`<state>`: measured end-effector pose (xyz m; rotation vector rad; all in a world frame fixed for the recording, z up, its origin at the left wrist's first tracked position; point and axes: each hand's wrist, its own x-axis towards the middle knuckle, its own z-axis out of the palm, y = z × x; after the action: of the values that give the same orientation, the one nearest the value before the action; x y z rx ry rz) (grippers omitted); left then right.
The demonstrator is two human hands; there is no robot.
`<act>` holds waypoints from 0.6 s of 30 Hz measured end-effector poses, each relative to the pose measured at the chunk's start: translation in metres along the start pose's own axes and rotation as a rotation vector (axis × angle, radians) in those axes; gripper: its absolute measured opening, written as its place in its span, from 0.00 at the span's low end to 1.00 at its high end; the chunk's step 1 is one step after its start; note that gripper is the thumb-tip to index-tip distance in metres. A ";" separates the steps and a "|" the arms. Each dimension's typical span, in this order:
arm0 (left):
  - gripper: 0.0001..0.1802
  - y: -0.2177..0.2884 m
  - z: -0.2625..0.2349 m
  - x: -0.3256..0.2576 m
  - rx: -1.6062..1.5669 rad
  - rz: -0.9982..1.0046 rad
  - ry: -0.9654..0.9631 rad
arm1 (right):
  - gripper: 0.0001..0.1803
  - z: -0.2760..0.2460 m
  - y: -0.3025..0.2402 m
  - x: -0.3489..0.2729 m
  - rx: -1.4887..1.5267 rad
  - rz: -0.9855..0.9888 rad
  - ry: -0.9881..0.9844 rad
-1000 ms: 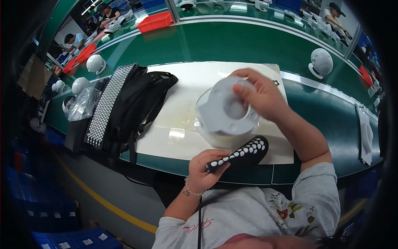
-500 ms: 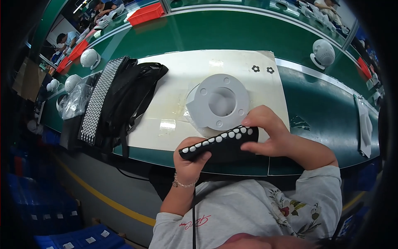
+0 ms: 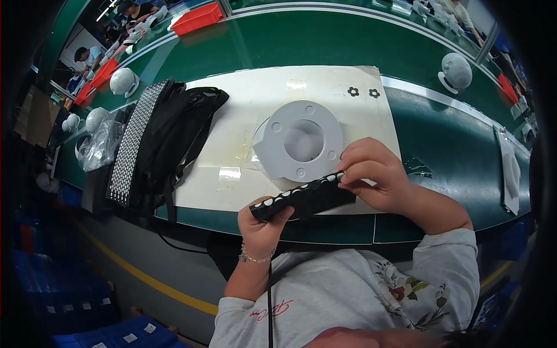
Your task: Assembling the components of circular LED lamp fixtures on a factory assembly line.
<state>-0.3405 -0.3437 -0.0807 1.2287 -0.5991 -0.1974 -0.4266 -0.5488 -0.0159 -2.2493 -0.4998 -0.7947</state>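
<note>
A folded black sheet with rows of white round stick-on pads (image 3: 278, 200) is held slanting above the near edge of the white mat. My left hand (image 3: 261, 226) is closed on its left end, thumb on the near side. At its upper right corner, my right hand (image 3: 374, 177) pinches the sheet's edge with thumb and fingertips; whether a loose pad is between them is hidden. Just beyond lies a white round plastic housing (image 3: 331, 136), its ring facing up, with a wide central opening and several small round recesses. It rests partly on a clear plastic bag (image 3: 255, 151).
At left are stacked black sheets with white dots (image 3: 136, 139), a black bag-like bundle (image 3: 194, 124) and crumpled clear plastic (image 3: 101, 148). White fan-like units (image 3: 456, 72) stand on the green conveyor (image 3: 325, 43). A red bin (image 3: 197, 18) and other people are farther off.
My right hand has gone from spread thumb and fingers to a pinch at the sheet's right end. The sheet's right part has folded over, hiding some pads. The view has shifted slightly.
</note>
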 end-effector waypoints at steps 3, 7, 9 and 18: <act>0.07 0.003 0.001 0.000 0.033 -0.004 -0.017 | 0.13 -0.002 -0.007 0.001 -0.045 -0.048 0.055; 0.06 0.006 0.003 0.000 0.051 0.010 -0.045 | 0.19 0.005 -0.014 0.005 -0.024 -0.024 0.058; 0.06 0.007 0.003 0.000 0.078 -0.036 -0.034 | 0.23 0.006 -0.013 0.005 -0.112 -0.032 -0.066; 0.06 0.010 0.001 0.001 0.182 -0.029 -0.120 | 0.31 0.013 -0.008 -0.001 0.281 0.018 0.027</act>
<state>-0.3424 -0.3415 -0.0713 1.4087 -0.7161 -0.2463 -0.4264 -0.5347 -0.0200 -1.9789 -0.5428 -0.6977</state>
